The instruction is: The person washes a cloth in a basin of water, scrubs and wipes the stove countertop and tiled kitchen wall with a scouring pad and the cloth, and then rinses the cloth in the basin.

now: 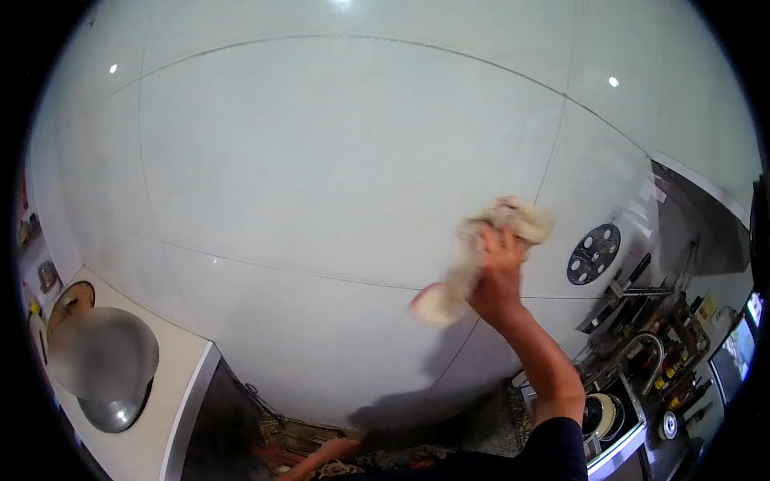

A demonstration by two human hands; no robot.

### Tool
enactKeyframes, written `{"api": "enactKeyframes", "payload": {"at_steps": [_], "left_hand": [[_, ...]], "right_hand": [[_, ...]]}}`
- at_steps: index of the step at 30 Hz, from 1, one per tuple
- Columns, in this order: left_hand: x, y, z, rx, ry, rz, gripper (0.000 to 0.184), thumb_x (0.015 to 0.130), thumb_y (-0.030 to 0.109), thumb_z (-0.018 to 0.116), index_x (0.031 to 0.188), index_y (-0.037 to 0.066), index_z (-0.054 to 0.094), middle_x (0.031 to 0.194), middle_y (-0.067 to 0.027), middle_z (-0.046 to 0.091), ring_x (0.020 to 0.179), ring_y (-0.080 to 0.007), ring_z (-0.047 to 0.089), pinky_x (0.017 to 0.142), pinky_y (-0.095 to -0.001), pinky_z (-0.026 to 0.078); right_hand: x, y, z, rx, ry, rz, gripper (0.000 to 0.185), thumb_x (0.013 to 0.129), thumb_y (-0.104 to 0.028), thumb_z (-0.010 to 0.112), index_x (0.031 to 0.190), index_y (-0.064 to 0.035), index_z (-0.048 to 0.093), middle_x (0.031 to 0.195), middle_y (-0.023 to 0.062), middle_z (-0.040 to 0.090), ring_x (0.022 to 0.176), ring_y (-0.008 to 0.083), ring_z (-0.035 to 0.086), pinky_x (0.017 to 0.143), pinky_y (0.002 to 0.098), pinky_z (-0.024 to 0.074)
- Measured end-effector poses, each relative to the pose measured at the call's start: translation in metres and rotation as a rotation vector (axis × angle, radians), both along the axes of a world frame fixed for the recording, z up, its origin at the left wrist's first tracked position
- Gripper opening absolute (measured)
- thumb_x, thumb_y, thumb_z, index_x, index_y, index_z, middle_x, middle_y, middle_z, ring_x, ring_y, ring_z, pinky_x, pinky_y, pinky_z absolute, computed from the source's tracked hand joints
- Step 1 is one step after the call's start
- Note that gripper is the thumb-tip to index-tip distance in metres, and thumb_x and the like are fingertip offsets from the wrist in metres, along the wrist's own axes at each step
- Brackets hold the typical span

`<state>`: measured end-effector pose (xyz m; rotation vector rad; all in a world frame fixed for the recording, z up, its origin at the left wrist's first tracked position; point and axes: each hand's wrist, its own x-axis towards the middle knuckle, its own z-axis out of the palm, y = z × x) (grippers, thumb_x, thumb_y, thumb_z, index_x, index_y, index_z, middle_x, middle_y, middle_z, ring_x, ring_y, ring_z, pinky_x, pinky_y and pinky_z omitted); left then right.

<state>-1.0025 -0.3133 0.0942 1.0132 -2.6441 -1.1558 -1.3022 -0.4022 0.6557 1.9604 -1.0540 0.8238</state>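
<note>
My right hand [499,276] presses a crumpled, cream-coloured cloth [455,295] against the white tiled wall [321,168], right of the middle of the view. The cloth bunches above the fingers and hangs down to the left, with a reddish edge at its lower end; it is slightly blurred. Low in the view, my left hand [341,447] is small and dim near the wall's bottom edge, beside a dark ledge. Its fingers are too unclear to make out.
On the right hang a round black speckled disc [594,254] and a knife rack [638,292], above a sink [634,437] with a curved faucet [656,346], pans and bottles. At the left, a pale counter [164,345] bears a metal lid [116,409] and a round wooden board [72,305].
</note>
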Motion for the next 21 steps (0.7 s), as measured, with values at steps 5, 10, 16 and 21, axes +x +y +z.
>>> {"api": "enactKeyframes", "payload": {"at_steps": [5, 10, 16, 21], "left_hand": [[0.017, -0.026, -0.017, 0.167, -0.378, -0.055, 0.043, 0.096, 0.019, 0.048, 0.137, 0.01, 0.041, 0.104, -0.0151, 0.063, 0.08, -0.0289, 0.063, 0.063, -0.0433, 0.05], [0.075, 0.009, 0.027, 0.194, -0.279, 0.152, 0.042, 0.094, 0.02, 0.049, 0.134, 0.009, 0.043, 0.104, -0.0158, 0.063, 0.083, -0.0303, 0.062, 0.066, -0.044, 0.049], [0.112, 0.043, 0.122, 0.168, -0.139, 0.381, 0.041, 0.092, 0.021, 0.05, 0.13, 0.008, 0.045, 0.103, -0.0166, 0.063, 0.086, -0.0321, 0.06, 0.069, -0.0449, 0.048], [0.099, 0.027, 0.173, 0.035, 0.009, 0.364, 0.04, 0.09, 0.022, 0.051, 0.127, 0.008, 0.047, 0.103, -0.0173, 0.063, 0.089, -0.0335, 0.059, 0.071, -0.0457, 0.047]], "right_hand": [[0.01, -0.059, -0.036, -0.103, -0.033, 0.111, 0.047, 0.066, -0.018, 0.067, 0.106, 0.0044, 0.056, 0.138, 0.0263, 0.037, 0.127, 0.0527, 0.03, 0.094, 0.0609, 0.0342], [-0.03, -0.083, 0.082, -0.18, -0.095, -0.109, 0.051, 0.076, -0.024, 0.062, 0.118, 0.0043, 0.054, 0.144, 0.0223, 0.031, 0.133, 0.0431, 0.027, 0.112, 0.0486, 0.0195], [-0.056, -0.143, 0.243, -0.34, -0.541, -0.415, 0.061, 0.089, -0.044, 0.039, 0.134, -0.0026, 0.039, 0.146, 0.0145, 0.033, 0.135, 0.0353, 0.027, 0.11, 0.0523, 0.0169], [0.17, -0.166, 0.222, -0.76, -0.195, 0.0, 0.05, 0.091, -0.038, 0.043, 0.133, -0.0105, 0.042, 0.139, 0.0093, 0.042, 0.124, 0.0319, 0.039, 0.109, 0.0508, 0.0196]]}}
